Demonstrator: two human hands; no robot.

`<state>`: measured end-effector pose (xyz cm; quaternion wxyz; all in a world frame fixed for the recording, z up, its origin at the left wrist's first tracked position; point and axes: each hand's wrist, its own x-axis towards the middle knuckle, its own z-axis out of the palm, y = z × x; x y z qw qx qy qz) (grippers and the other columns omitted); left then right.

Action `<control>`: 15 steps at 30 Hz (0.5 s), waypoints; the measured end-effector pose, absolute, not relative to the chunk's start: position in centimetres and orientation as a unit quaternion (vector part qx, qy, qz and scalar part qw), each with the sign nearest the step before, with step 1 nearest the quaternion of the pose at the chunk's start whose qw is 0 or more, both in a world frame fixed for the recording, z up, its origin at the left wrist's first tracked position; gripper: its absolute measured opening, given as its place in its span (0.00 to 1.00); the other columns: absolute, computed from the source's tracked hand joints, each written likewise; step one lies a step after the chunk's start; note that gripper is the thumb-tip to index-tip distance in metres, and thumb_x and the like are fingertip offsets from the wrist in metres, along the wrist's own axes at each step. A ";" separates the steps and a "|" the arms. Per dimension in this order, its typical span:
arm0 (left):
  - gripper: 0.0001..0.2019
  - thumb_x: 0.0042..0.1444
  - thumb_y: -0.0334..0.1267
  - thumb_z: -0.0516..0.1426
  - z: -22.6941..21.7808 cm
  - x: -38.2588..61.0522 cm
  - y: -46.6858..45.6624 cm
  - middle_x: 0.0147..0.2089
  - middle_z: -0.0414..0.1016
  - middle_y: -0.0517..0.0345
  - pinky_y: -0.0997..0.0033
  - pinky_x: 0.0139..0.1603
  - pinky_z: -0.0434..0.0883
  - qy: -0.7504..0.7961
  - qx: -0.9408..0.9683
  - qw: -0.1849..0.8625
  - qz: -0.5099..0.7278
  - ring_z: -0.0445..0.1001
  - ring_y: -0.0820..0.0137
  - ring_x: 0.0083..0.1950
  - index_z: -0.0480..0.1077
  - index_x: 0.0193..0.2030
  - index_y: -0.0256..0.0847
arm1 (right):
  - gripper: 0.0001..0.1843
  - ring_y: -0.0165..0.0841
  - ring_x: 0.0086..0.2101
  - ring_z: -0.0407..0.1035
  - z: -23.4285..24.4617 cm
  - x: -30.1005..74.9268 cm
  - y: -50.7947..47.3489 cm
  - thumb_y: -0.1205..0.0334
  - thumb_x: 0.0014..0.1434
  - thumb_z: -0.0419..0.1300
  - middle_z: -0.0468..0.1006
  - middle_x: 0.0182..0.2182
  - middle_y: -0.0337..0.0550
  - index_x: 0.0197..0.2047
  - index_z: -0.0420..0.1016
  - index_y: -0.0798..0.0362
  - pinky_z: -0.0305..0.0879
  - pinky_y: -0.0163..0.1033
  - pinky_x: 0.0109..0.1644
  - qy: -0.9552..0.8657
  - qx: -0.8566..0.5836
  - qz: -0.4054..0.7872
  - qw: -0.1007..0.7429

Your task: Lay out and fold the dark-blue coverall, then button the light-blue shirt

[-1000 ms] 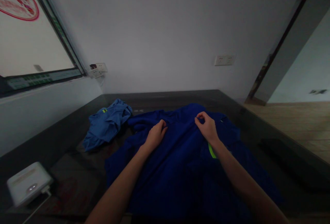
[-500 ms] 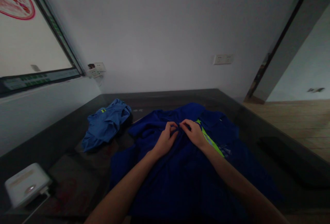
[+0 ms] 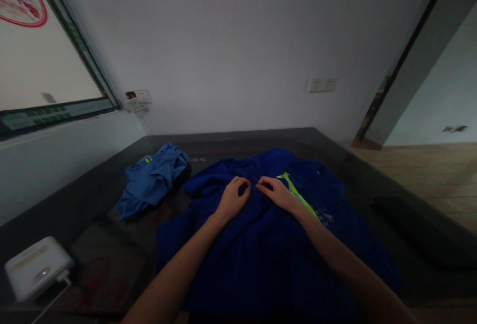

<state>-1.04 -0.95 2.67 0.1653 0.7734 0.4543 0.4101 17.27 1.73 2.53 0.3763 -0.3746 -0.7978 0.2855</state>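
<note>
A dark blue garment with a bright yellow-green stripe lies spread over the dark table in front of me. My left hand and my right hand meet near its upper middle. Both pinch folds of the blue cloth, fingertips almost touching. My forearms stretch over the lower part of the garment.
A lighter blue garment lies crumpled at the left of the table. A white device with a cable sits at the near left corner. Wall sockets are on the back wall, a window at left, a wooden floor at right.
My hands, apart a second ago, came together at the garment's middle. The right side of the cloth was drawn over, showing more of the yellow-green stripe.
</note>
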 end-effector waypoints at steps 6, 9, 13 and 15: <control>0.04 0.58 0.35 0.54 2.3 -0.9 -0.7 0.40 0.69 0.55 0.67 0.49 0.66 0.429 0.767 0.197 0.434 0.69 0.67 0.45 0.69 0.37 0.40 | 0.13 0.32 0.30 0.65 2.3 17.1 1.6 0.53 0.61 0.54 0.71 0.27 0.37 0.31 0.70 0.53 0.58 0.35 0.35 -0.798 -0.357 0.281 0.396; 0.04 0.59 0.37 0.54 1.8 -1.0 -0.3 0.40 0.69 0.55 0.67 0.49 0.66 0.423 0.768 0.215 0.431 0.69 0.67 0.44 0.68 0.37 0.40 | 0.13 0.32 0.31 0.65 2.2 17.0 1.4 0.53 0.61 0.54 0.72 0.27 0.37 0.31 0.70 0.53 0.58 0.35 0.36 -0.798 -0.343 0.289 0.403; 0.05 0.59 0.37 0.53 1.8 -1.0 -0.2 0.38 0.68 0.56 0.68 0.47 0.66 0.419 0.772 0.233 0.418 0.68 0.67 0.43 0.67 0.35 0.40 | 0.13 0.32 0.32 0.66 2.3 16.9 1.4 0.53 0.61 0.54 0.72 0.28 0.37 0.31 0.70 0.52 0.58 0.35 0.37 -0.795 -0.338 0.298 0.406; 0.05 0.59 0.37 0.53 1.9 -1.0 -0.3 0.37 0.69 0.57 0.69 0.46 0.66 0.421 0.772 0.232 0.415 0.68 0.68 0.42 0.67 0.34 0.40 | 0.13 0.32 0.31 0.66 2.2 16.9 1.5 0.53 0.61 0.54 0.72 0.27 0.37 0.31 0.70 0.52 0.58 0.35 0.36 -0.793 -0.346 0.296 0.406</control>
